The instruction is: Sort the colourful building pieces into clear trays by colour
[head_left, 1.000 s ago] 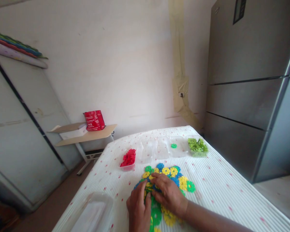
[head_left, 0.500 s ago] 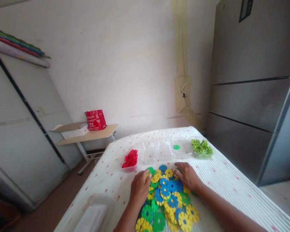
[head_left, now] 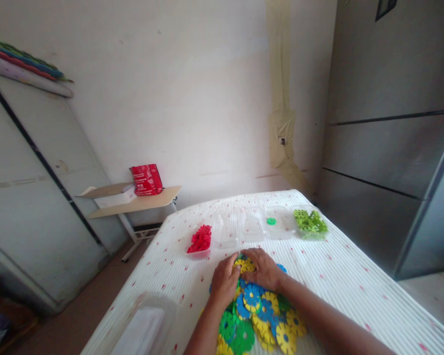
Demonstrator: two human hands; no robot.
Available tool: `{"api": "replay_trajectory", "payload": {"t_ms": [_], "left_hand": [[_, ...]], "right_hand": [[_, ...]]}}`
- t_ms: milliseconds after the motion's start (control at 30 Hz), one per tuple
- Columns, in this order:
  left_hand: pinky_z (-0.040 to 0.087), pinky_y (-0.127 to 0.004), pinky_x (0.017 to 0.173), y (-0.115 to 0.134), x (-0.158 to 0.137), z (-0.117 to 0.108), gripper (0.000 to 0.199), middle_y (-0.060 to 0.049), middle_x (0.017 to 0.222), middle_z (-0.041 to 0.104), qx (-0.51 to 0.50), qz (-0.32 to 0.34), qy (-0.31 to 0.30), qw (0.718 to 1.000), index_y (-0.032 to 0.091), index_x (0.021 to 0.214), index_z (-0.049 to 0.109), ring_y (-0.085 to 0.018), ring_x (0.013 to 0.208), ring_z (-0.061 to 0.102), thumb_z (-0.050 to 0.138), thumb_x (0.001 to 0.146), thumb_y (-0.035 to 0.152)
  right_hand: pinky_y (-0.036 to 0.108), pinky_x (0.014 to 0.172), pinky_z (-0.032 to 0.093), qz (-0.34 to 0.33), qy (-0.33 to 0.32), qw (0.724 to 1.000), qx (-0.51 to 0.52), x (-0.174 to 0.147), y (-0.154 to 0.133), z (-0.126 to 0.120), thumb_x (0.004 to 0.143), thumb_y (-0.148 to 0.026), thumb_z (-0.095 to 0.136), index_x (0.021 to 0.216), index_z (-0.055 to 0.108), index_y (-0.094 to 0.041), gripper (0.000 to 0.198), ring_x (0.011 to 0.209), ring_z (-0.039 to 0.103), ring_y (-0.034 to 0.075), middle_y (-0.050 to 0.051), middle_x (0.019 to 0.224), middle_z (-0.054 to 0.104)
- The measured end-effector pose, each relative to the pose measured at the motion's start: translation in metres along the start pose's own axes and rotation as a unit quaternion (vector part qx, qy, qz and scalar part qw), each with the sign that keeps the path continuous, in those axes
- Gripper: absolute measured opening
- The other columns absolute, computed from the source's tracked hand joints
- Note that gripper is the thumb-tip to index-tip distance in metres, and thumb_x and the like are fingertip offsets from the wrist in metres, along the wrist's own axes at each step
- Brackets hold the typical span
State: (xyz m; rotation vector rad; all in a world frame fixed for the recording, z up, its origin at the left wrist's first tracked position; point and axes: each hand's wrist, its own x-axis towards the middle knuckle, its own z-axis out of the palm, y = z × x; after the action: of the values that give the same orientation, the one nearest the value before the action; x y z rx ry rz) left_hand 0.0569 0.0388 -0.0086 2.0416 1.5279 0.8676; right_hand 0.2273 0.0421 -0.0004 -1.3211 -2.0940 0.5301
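Note:
A heap of flower-shaped plastic discs [head_left: 251,297] in yellow, blue and green lies in front of me on the table. My left hand [head_left: 225,280] touches its left far side, fingers curved and thumb apart. Across from it, my right hand [head_left: 264,270] rests on the far right part of the heap with fingers bent and spread from the thumb. Between the two hands, several yellow discs [head_left: 245,265] show. Neither hand visibly grips a disc, though the palms and undersides are hidden.
Beyond the heap stand a clear tub of red pieces [head_left: 200,240], clear containers [head_left: 250,228], one holding a green disc [head_left: 271,221], and a tub of light green pieces [head_left: 311,224]. At the near left is a clear plastic box [head_left: 144,323]. A refrigerator [head_left: 377,148] stands at right.
My right hand has moved left over the heap, closer to my left hand. My left hand has shifted slightly right. Discs at the far end are bunched closer between the hands.

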Motion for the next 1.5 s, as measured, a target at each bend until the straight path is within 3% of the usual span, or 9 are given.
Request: {"api": "replay_trajectory", "payload": {"t_ms": [133,367,700,800,900,1033,1167,1333,1500], "left_hand": [[0.04,-0.034,0.099,-0.001,0.0,0.0,0.048,-0.008,0.125,0.059,-0.134,-0.009,0.012,0.991,0.018,0.127,0.05,-0.021,0.116,0.053,0.047,0.079,0.025],[0.042,-0.035,0.097,0.004,-0.002,-0.009,0.055,-0.01,0.126,0.057,-0.26,0.021,-0.004,0.965,0.014,0.129,0.045,-0.022,0.112,0.055,0.052,0.075,0.019],[0.044,-0.031,0.088,0.023,-0.012,-0.03,0.054,-0.008,0.108,0.064,-0.4,0.025,-0.109,0.91,0.013,0.12,0.052,-0.023,0.102,0.058,0.058,0.067,0.021],[0.046,-0.03,0.078,0.025,-0.014,-0.035,0.042,-0.006,0.094,0.067,-0.42,0.039,-0.12,0.898,0.012,0.109,0.059,-0.021,0.087,0.061,0.057,0.07,0.028],[0.046,-0.03,0.075,0.027,-0.016,-0.039,0.029,-0.006,0.082,0.067,-0.389,0.042,-0.116,0.913,0.011,0.092,0.065,-0.02,0.079,0.061,0.054,0.074,0.032],[0.047,-0.032,0.074,0.03,-0.018,-0.04,0.029,-0.007,0.074,0.067,-0.374,0.042,-0.126,0.918,0.012,0.081,0.066,-0.02,0.075,0.062,0.052,0.076,0.036],[0.047,-0.031,0.073,0.031,-0.018,-0.038,0.026,-0.006,0.071,0.067,-0.379,0.049,-0.089,0.92,0.012,0.079,0.066,-0.019,0.072,0.062,0.052,0.077,0.033],[0.048,-0.028,0.073,0.03,-0.018,-0.042,0.023,-0.003,0.072,0.066,-0.343,0.014,-0.004,0.939,0.014,0.079,0.063,-0.018,0.073,0.062,0.052,0.079,0.034],[0.048,-0.033,0.08,0.011,-0.032,-0.048,0.025,-0.005,0.085,0.069,-0.177,-0.013,0.045,0.983,0.017,0.084,0.066,-0.022,0.086,0.064,0.052,0.078,0.037]], "right_hand": [[0.037,0.09,0.044,0.018,0.027,0.983,0.18,0.002,-0.006,-0.001,0.058,-0.016,0.065,0.114,0.055,-0.019,0.057,0.101,0.056,0.022,0.006,0.11,0.059],[0.028,0.068,0.048,0.038,0.012,0.92,0.389,-0.002,-0.021,-0.004,0.057,-0.012,0.06,0.099,0.055,-0.021,0.043,0.079,0.059,0.016,-0.001,0.086,0.063],[0.025,0.065,0.044,0.012,-0.046,0.864,0.501,-0.021,-0.044,-0.024,0.058,-0.016,0.063,0.089,0.057,-0.019,0.031,0.071,0.057,0.013,-0.001,0.078,0.062],[0.028,0.068,0.046,0.011,-0.042,0.879,0.475,-0.029,-0.046,-0.029,0.063,-0.021,0.064,0.087,0.058,-0.019,0.025,0.073,0.059,0.014,0.0,0.08,0.062],[0.028,0.068,0.047,0.014,-0.02,0.913,0.407,-0.039,-0.04,-0.034,0.067,-0.021,0.061,0.085,0.059,-0.019,0.018,0.073,0.06,0.015,0.0,0.078,0.062],[0.027,0.062,0.047,0.046,0.027,0.954,0.294,-0.058,-0.019,-0.046,0.071,-0.025,0.058,0.08,0.059,-0.019,0.01,0.068,0.058,0.015,0.0,0.073,0.062],[0.028,0.062,0.047,0.05,0.085,0.979,0.178,-0.071,0.008,-0.06,0.074,-0.026,0.053,0.078,0.059,-0.02,0.01,0.067,0.058,0.017,0.001,0.072,0.062],[0.029,0.066,0.047,0.049,0.129,0.989,0.056,-0.073,0.035,-0.062,0.073,-0.018,0.045,0.083,0.06,-0.02,0.018,0.07,0.058,0.017,0.003,0.077,0.063],[0.03,0.074,0.047,0.072,0.134,0.988,0.03,-0.07,0.047,-0.054,0.064,-0.01,0.042,0.086,0.061,-0.02,0.031,0.082,0.059,0.019,0.004,0.088,0.065]]}}
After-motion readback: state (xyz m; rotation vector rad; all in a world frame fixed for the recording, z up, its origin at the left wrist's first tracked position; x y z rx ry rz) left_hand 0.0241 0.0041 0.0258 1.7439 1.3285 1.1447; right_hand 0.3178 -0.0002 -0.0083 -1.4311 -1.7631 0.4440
